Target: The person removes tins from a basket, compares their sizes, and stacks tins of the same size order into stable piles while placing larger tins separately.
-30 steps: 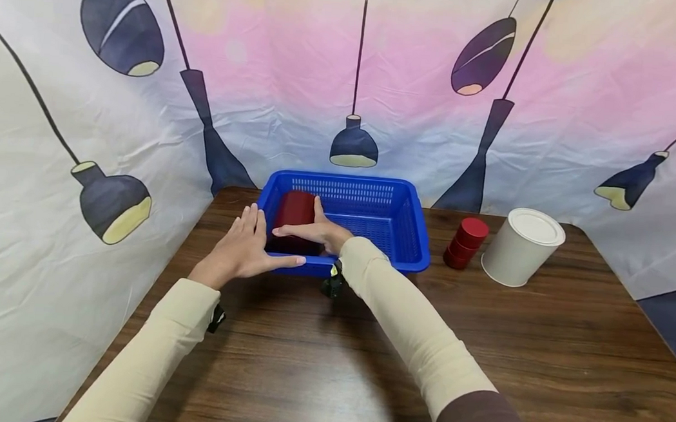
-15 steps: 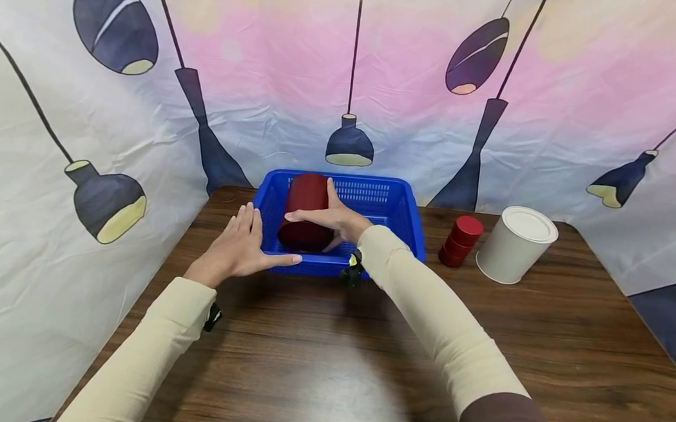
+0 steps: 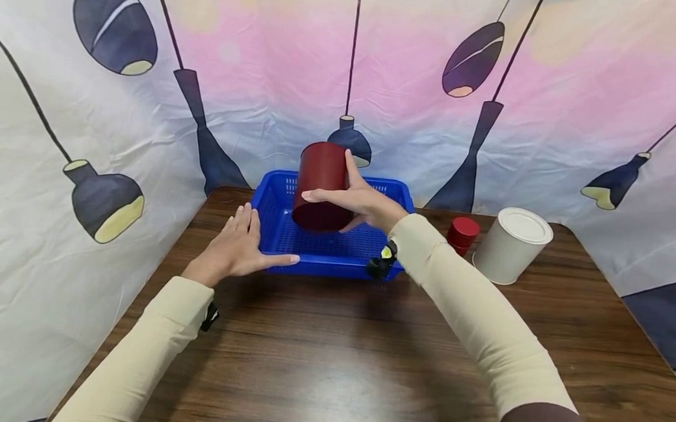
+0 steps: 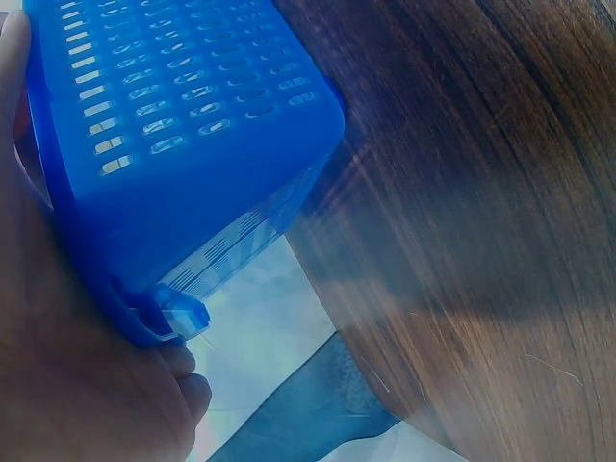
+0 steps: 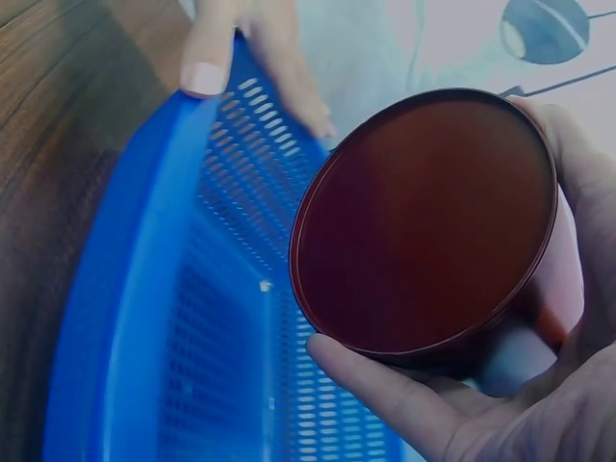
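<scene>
A dark red cylindrical can [image 3: 320, 181] is held in my right hand [image 3: 367, 203], thumb on the near side and fingers around its right. Tilted, it hangs over the blue plastic basket [image 3: 335, 261]. Its flat round end [image 5: 428, 226] faces the camera in the right wrist view. My left hand [image 3: 233, 243] rests on the basket's front left corner, fingers straight along the left rim and thumb stretched over the front rim. From the left wrist, the basket's slotted outer wall [image 4: 192, 183] shows beside that hand.
Right of the basket stand a small red container [image 3: 463, 231], partly behind the right sleeve, and a white lidded can [image 3: 512, 247]. The wooden table [image 3: 306, 351] ends at a printed fabric backdrop [image 3: 261, 135] behind and at the left.
My right hand has lifted the dark red can from the left part of the basket, up and to the right, and tilted it. My left hand stays on the basket corner.
</scene>
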{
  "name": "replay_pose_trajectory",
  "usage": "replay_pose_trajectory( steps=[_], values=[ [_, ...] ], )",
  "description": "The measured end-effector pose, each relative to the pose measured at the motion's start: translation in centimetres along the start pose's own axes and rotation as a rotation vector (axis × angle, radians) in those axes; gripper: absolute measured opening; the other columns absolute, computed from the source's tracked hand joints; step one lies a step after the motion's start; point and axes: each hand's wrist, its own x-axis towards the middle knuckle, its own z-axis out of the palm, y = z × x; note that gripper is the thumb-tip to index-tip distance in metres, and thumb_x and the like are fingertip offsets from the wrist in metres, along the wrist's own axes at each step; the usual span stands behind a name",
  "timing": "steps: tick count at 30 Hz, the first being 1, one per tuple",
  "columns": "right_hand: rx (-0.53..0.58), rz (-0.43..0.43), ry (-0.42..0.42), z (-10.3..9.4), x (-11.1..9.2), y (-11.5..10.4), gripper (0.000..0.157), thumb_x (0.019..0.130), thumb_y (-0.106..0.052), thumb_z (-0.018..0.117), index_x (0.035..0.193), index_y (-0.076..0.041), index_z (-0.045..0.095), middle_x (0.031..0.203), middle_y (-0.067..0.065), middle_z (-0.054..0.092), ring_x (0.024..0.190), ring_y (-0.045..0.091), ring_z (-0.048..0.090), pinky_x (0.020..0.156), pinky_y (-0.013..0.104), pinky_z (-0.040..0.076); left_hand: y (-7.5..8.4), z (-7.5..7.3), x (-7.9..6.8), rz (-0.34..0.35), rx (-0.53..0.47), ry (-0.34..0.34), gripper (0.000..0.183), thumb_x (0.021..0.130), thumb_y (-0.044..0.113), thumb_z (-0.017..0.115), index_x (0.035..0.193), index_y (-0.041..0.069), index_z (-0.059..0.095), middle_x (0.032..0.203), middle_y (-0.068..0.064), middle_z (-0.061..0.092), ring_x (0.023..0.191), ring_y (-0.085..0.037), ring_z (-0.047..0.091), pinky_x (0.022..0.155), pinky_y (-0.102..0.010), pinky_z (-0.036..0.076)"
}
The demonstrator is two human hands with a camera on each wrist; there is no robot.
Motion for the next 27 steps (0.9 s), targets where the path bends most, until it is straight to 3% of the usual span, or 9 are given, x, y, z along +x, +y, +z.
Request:
replay_pose_trajectory(
  steps=[11,17,23,27],
  values=[
    [0.011,-0.05,0.035,-3.3,-3.9,-0.4,0.129,0.071,-0.046,0.092,0.149,-0.066,-0.009,0.157,0.007,0.023,0.121,0.037,0.056,0.071,0.055,0.06,0.0,0.2,0.0,0.009,0.001,0.007,0.146,0.071,0.096,0.046,0.155,-0.014,0.0,0.163,-0.032,-0.009,0.151,-0.047,-0.01,0.121,-0.06,0.001],
    [0.0,-0.056,0.052,-4.8,-6.2,0.3,0.125,0.074,-0.042,0.09,0.148,-0.069,-0.007,0.156,0.012,0.022,0.119,0.04,0.057,0.07,0.053,0.061,0.1,0.1,0.0,0.01,-0.003,-0.001,0.146,0.072,0.096,0.048,0.155,-0.014,0.0,0.163,-0.032,-0.01,0.151,-0.047,-0.01,0.121,-0.06,0.001],
    [-0.015,-0.075,0.068,-6.6,-9.0,1.7,0.122,0.08,-0.035,0.087,0.15,-0.066,-0.009,0.152,0.017,0.028,0.122,0.038,0.055,0.079,0.051,0.059,0.2,0.1,-0.1,0.013,0.006,0.001,0.145,0.072,0.095,0.048,0.155,-0.014,0.0,0.163,-0.033,-0.01,0.151,-0.047,-0.01,0.121,-0.059,0.0],
    [-0.036,-0.076,0.091,-8.0,-11.3,2.6,0.12,0.082,-0.032,0.085,0.149,-0.067,-0.008,0.15,0.02,0.03,0.124,0.039,0.052,0.078,0.055,0.059,0.0,0.0,-0.1,0.01,0.005,0.007,0.146,0.071,0.096,0.046,0.156,-0.013,-0.002,0.163,-0.032,-0.011,0.151,-0.046,-0.011,0.121,-0.06,0.0]
  ],
)
